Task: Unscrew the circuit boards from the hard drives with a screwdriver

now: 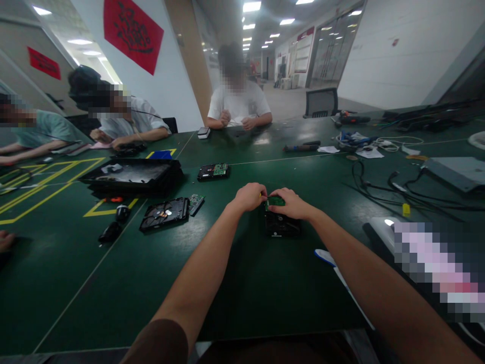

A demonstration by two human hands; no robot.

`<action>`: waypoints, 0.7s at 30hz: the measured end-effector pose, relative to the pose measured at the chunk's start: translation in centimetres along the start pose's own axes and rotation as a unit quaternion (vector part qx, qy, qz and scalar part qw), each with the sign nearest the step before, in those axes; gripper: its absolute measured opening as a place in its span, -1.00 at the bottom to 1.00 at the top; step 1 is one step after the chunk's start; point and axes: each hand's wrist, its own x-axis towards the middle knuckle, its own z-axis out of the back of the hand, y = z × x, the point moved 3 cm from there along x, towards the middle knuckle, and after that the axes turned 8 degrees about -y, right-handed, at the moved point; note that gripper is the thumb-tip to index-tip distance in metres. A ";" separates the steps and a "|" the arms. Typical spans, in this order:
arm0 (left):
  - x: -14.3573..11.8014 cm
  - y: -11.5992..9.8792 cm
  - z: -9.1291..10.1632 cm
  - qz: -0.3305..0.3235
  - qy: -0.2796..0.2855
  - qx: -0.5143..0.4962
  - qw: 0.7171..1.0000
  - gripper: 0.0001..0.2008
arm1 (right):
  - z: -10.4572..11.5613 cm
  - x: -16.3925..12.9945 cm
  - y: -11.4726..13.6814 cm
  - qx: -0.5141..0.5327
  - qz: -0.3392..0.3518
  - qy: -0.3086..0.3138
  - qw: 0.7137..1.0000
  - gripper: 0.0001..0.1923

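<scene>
On the worktop (242, 293), the hard drive (283, 226) lies at four o'clock from the left hand (250, 197), which pinches a small yellow item (260, 195); the nearer right hand (291, 204) curls over the green board (275, 201), grip hidden.

A green table (106, 303) carries hard drives (164, 214) and black trays (146, 173).

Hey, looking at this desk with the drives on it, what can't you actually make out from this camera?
Head view, all of these:
- Yellow bit at the left hand: too small, and partly covered by that hand.
- Green circuit board: partly covered by the right hand.
- White print on the black drive: too small to read.
- Co-worker's hand: cut off by the left edge.
</scene>
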 end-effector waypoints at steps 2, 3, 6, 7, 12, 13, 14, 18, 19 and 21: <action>0.0 0.1 0.0 0.006 -0.008 -0.010 1.000 -0.94 | -0.1 0.0 -0.1 0.000 0.000 0.000 1.000 -0.46; 0.0 0.1 0.1 0.008 -0.012 -0.015 1.000 -0.94 | -0.1 0.0 -0.1 0.000 -0.001 -0.001 1.000 -0.46; 0.1 0.2 0.3 0.008 -0.011 -0.016 1.000 -0.93 | -0.2 0.1 -0.2 -0.002 0.000 -0.006 1.000 -0.46; 0.1 0.2 0.5 0.004 -0.008 -0.007 1.000 -0.92 | -0.2 0.1 -0.2 -0.003 0.002 -0.007 1.000 -0.47; 0.2 -1.3 0.9 -0.032 -0.005 0.060 0.998 -0.79 | -0.4 0.2 -0.4 -0.001 0.007 -0.013 1.000 -0.47; 0.2 -1.9 0.8 -0.046 -0.006 0.070 0.996 -0.79 | -0.4 0.3 -0.4 -0.001 0.008 -0.016 1.000 -0.48; 0.1 -2.5 0.7 -0.066 -0.003 0.080 0.995 -0.78 | -0.4 0.3 -0.4 -0.002 0.009 -0.018 1.000 -0.51; -0.4 -4.5 -0.1 -0.142 0.022 0.113 0.983 -0.74 | -0.5 0.4 -0.5 -0.007 0.007 -0.024 1.000 -0.60; -0.4 -4.7 -0.2 -0.149 0.026 0.119 0.981 -0.73 | -0.5 0.4 -0.5 -0.005 0.005 -0.026 1.000 -0.59; -0.4 -4.7 -0.6 -0.153 0.027 0.129 0.979 -0.74 | -0.5 0.5 -0.4 -0.005 0.002 -0.028 1.000 -0.58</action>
